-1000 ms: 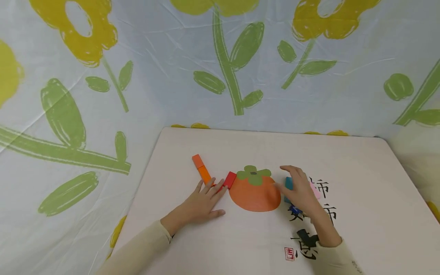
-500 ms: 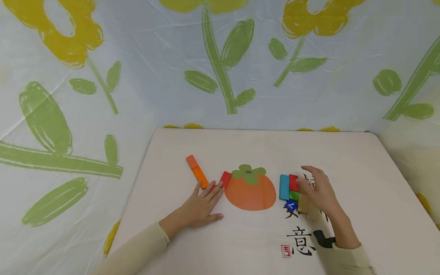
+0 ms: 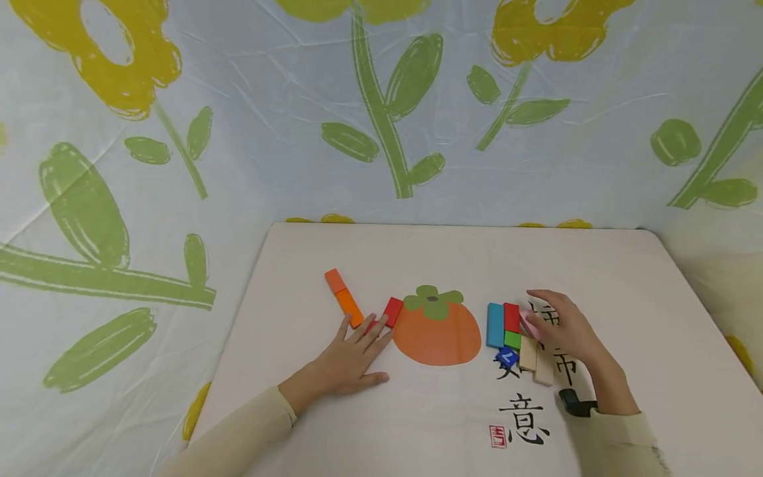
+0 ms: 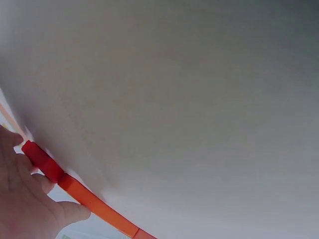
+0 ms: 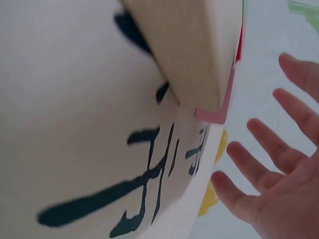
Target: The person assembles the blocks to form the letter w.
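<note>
My left hand (image 3: 357, 339) lies flat on the cream table mat (image 3: 417, 411), fingers straight. Its fingertips touch a red block (image 3: 393, 311) and the near end of an orange block (image 3: 348, 309). The left wrist view shows the red block (image 4: 42, 161) and the orange block (image 4: 97, 206) end to end beside the hand (image 4: 25, 204). My right hand (image 3: 554, 321) hovers with spread fingers (image 5: 264, 164) at the right side of a block cluster, close to a pink block (image 3: 528, 324). It grips nothing. The cluster holds a teal block (image 3: 495, 324), a red block (image 3: 511, 317) and a green block (image 3: 512, 340).
A darker orange block (image 3: 334, 280) continues the orange line towards the back. A small dark blue piece (image 3: 507, 358) and two beige blocks (image 3: 535, 361) lie at the cluster's near side. A printed persimmon (image 3: 436, 331) and black characters (image 3: 524, 424) mark the mat. Flowered cloth (image 3: 381, 119) hangs behind.
My right hand has drawn back to the right off the block cluster, uncovering the teal, red, green, pink and beige blocks. The left hand has stayed flat in place.
</note>
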`<state>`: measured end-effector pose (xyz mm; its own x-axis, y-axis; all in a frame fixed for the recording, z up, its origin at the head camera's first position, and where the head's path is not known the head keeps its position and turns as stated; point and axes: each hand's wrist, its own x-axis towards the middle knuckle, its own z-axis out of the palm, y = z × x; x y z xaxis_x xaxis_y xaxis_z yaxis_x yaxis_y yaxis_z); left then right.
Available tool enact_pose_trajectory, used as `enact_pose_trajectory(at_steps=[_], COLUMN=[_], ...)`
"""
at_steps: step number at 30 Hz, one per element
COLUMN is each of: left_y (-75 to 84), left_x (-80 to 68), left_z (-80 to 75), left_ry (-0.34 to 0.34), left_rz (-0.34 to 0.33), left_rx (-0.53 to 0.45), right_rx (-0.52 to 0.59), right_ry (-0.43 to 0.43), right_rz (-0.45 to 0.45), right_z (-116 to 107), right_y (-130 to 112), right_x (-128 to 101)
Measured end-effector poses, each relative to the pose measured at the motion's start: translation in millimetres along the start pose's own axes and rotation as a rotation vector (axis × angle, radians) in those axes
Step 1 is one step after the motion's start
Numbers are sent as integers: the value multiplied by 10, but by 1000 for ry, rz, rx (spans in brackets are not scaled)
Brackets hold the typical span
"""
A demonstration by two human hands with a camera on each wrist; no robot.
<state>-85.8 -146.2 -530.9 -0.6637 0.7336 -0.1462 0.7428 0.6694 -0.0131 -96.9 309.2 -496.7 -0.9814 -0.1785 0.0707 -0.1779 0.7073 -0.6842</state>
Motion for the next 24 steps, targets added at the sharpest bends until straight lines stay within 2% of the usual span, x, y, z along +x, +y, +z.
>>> enact_pose_trajectory(at_steps=[4, 9, 16, 24], left_y=[-1, 5, 19, 16], left_x=[-1, -4, -5, -6], left_z=[8, 20, 2, 7], left_ry=[2, -10, -38, -25], left_rz=[6, 4, -11, -7], left_rx=[31, 56, 51, 33], right_rx=[27, 0, -61, -127], right_ry=[-71, -136, -170, -177], right_rz=[-22, -36, -47, -7], right_z=[-17, -11, 9, 27], right_y=[68, 111, 110, 92], right_x=[55, 101, 123, 140])
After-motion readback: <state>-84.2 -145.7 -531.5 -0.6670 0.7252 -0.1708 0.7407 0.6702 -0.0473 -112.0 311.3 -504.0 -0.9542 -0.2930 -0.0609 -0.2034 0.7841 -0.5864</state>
